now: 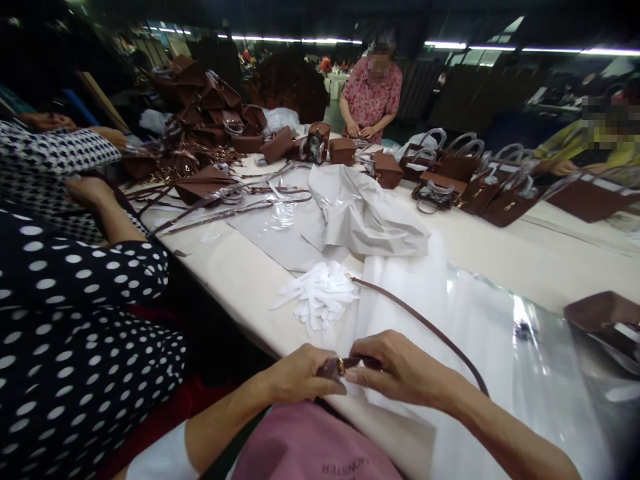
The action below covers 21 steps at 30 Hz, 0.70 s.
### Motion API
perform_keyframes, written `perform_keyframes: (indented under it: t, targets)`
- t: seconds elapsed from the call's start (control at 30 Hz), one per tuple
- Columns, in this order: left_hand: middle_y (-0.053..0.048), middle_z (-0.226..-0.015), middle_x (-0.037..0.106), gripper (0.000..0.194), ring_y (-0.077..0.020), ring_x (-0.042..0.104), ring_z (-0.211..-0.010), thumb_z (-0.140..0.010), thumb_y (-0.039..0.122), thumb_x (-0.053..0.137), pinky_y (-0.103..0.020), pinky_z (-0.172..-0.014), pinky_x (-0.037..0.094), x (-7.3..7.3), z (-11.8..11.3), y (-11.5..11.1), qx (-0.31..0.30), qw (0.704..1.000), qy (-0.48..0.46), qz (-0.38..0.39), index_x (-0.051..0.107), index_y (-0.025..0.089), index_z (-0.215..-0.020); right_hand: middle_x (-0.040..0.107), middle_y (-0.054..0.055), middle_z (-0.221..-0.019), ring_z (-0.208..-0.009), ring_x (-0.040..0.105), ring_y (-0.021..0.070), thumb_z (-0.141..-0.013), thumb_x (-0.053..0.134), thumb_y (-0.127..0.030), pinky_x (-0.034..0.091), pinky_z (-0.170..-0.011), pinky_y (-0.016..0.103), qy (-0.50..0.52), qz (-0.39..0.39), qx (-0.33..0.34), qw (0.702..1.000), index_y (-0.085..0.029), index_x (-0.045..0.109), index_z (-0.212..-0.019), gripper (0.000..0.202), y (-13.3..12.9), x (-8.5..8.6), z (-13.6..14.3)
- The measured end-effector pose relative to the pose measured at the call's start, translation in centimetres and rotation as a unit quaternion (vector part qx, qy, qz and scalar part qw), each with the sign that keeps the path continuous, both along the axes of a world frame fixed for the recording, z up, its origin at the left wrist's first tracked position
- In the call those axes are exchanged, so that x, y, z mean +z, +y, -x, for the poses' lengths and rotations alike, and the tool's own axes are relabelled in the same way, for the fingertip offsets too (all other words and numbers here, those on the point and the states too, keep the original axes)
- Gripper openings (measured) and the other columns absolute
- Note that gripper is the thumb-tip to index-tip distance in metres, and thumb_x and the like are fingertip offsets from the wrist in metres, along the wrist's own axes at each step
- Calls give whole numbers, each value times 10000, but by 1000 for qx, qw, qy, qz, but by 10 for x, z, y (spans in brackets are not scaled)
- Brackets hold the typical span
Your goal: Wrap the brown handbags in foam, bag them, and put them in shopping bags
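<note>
Close to my body at the table edge, a brown leather bag strap (430, 317) runs between my hands, its far end with a gold clasp resting by a pile of white strips (325, 293). My left hand (305, 373) pinches the strap's near end, where a gold-coloured metal piece shows. My right hand (383, 367) grips the strap just beside that metal piece, fingers closed round it. Between the two hands the fingertips nearly meet. The strap loops out from behind my right hand over white sheet material (400, 293).
Grey wrapping sheets (370, 213) lie mid-table. Brown handbags (510, 197) stand at the right, and more are heaped (200, 100) at the back left. Clear plastic (480, 293) covers the right side. A co-worker's polka-dot sleeve (85, 267) is close at my left; other people work across the table.
</note>
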<state>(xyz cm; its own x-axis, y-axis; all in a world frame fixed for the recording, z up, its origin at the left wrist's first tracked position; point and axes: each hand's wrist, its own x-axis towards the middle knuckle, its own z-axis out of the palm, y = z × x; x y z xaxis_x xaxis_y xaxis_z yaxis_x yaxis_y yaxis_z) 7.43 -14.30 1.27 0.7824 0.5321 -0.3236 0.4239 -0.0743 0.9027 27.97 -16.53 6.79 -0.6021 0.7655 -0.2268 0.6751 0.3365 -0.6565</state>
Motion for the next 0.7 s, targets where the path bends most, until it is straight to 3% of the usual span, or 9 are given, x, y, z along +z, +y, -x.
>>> perform_keyframes:
  t: [0.07, 0.17, 0.23, 0.33, 0.43, 0.53, 0.7]
  targets:
    - [57, -563, 462, 251, -65, 412, -530, -755, 379, 596, -165, -491, 294, -1, 2, 3, 12, 998, 25, -49, 533, 146, -687, 483, -22, -551, -483, 356, 61, -836, 502, -381, 223, -482, 196, -53, -30, -13, 998, -159, 523, -646, 293, 6, 6, 9]
    - [46, -589, 498, 217, -82, 436, -560, -749, 366, 599, -170, -509, 299, 2, 4, 6, 34, 994, 46, -97, 561, 155, -720, 521, -2, -576, -491, 379, 68, -857, 464, -275, 219, -499, 218, -129, -92, 2, 987, -151, 515, -619, 273, 12, 10, 30]
    - [43, -598, 505, 191, -86, 443, -573, -776, 347, 565, -170, -525, 314, 3, 7, 8, 23, 996, 12, -86, 586, 157, -768, 545, 7, -608, -498, 399, 77, -847, 455, -194, 218, -501, 228, -153, -114, 43, 981, -158, 547, -679, 195, 16, 7, 44]
    - [47, -602, 493, 163, -77, 451, -574, -796, 302, 538, -163, -539, 330, 0, 18, 14, -14, 997, -72, -35, 600, 152, -787, 577, 12, -669, -558, 468, 89, -849, 462, -188, 264, -523, 217, -103, -97, 100, 985, -172, 583, -773, 143, 22, 0, 54]
    - [56, -548, 466, 204, -68, 443, -503, -806, 344, 527, -162, -489, 320, -3, 33, 24, 19, 997, -69, 3, 559, 145, -775, 607, 3, -728, -632, 525, 88, -878, 467, -314, 325, -565, 186, -21, -38, 38, 998, -188, 593, -876, 178, 34, 0, 49]
    - [56, -533, 452, 283, -60, 409, -487, -797, 399, 532, -163, -462, 291, -3, 41, 35, 69, 996, -44, -27, 499, 144, -680, 615, 9, -740, -633, 529, 86, -889, 449, -361, 345, -580, 182, -15, -37, -31, 999, -176, 586, -917, 232, 46, 12, 47]
    - [51, -522, 423, 321, -61, 417, -485, -800, 393, 518, -170, -462, 312, -2, 32, 39, 11, 997, -76, -1, 477, 141, -606, 620, 26, -699, -617, 528, 102, -844, 515, -224, 315, -562, 206, -127, -62, 78, 987, -167, 624, -802, 129, 56, 32, 71]
